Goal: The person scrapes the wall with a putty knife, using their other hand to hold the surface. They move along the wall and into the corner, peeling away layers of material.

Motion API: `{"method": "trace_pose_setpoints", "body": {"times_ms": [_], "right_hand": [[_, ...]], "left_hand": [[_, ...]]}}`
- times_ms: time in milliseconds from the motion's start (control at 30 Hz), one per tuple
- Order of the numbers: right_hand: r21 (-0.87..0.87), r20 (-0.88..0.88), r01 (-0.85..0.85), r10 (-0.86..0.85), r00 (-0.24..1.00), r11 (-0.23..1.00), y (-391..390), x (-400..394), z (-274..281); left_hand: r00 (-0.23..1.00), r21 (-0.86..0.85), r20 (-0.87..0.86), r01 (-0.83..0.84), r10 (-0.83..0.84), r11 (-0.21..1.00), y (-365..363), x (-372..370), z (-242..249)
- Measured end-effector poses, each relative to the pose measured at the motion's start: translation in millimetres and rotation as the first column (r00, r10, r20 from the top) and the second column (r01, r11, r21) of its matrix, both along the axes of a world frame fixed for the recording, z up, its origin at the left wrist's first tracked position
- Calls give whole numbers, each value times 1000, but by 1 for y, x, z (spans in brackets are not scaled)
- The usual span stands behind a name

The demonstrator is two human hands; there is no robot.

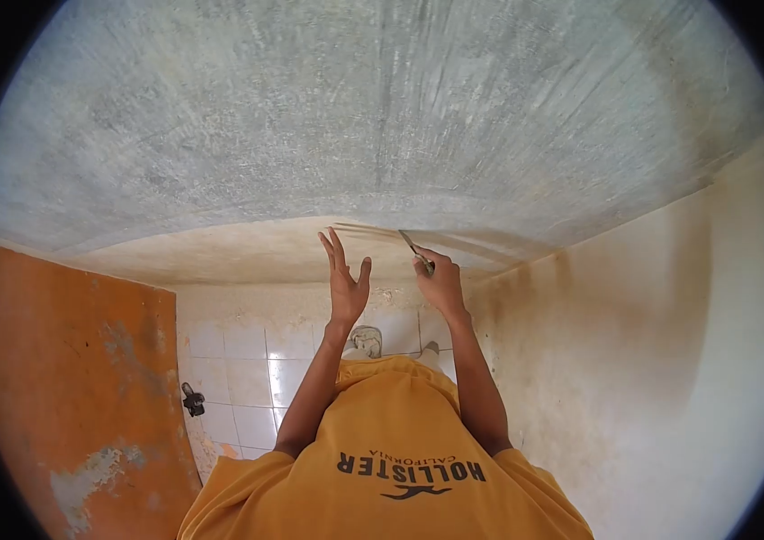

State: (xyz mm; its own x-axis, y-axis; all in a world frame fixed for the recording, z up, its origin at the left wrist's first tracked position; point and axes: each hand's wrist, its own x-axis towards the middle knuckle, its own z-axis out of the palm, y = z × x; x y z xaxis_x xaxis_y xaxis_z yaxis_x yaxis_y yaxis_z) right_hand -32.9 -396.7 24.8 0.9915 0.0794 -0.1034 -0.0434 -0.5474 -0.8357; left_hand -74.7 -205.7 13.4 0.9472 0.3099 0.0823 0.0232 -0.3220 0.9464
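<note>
My right hand [441, 283] is wrapped round the handle of a scraper [408, 242], whose thin metal blade points up and left toward the wall. The blade tip is right at the cream lower band [247, 247] of the wall, just below the grey upper surface [373, 108]. To the left, my left hand [346, 283] is raised with its fingers stretched out and thumb apart, holding nothing. Its fingertips overlap the cream band in this view.
An orange wall [85, 360] with peeling patches stands on the left, and a pale, stained wall [598, 360] on the right. White floor tiles [247, 378] lie below, with a small dark object [192, 400] near the orange wall. My shoe [367, 340] shows beneath my hands.
</note>
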Motion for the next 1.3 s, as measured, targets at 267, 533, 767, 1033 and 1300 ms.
{"method": "trace_pose_setpoints", "body": {"times_ms": [267,533,767,1033,1300], "right_hand": [[64,26,31,-33,999,997,-24,3,-24],[177,-21,111,-109,994,978,-43,-8,-68],[402,-344,358,-223,912,843,-131,-71,-94],[419,-381,634,-508,773,650,-245,-111,-103],[507,-179,579,-579,795,639,-315,-121,-41]], "left_hand": [[999,47,19,47,-47,998,-11,7,-5],[997,44,-14,83,-82,996,-44,14,-24],[991,169,91,80,-97,982,-78,10,-5],[928,407,311,66,-206,911,-162,37,39],[871,599,436,-94,-225,795,-239,88,108]]}}
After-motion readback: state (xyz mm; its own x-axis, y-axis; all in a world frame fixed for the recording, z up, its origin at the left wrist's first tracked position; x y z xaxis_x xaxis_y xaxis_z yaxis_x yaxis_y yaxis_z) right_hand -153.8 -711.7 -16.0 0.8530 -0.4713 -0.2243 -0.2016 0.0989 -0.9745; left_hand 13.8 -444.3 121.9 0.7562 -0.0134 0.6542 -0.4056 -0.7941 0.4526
